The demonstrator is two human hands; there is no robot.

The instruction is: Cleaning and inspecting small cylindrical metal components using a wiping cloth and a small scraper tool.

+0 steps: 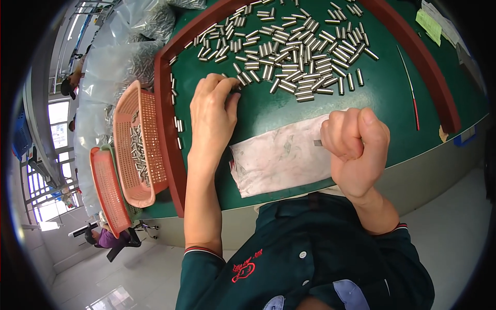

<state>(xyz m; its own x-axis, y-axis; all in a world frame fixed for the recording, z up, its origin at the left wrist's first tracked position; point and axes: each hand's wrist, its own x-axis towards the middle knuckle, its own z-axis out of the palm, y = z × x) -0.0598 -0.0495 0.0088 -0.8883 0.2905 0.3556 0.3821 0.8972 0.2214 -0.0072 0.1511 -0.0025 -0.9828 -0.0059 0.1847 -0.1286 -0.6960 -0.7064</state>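
Note:
Many short, shiny metal pins (pixel 305 57) lie spread over the green tabletop (pixel 253 111). At the left edge of that spread is my left hand (pixel 212 106), palm down with fingers bent and thumb drawn in toward the index finger. Its fingertips reach a few metal pins (pixel 241 80); whether one is pinched is hidden. Over the right end of a stained, pale folded cloth (pixel 281 157), my right hand (pixel 356 144) is closed in a fist. What it holds, if anything, cannot be seen. A small grey patch shows on the cloth beside its fingers.
A dark red raised border (pixel 164 103) frames the work area. Left of it stand an orange basket (pixel 150 150) holding pins, a red basket (pixel 106 181) and clear plastic bags (pixel 144 64). A thin red-handled tool (pixel 415 111) lies right. Another person (pixel 111 237) sits far left.

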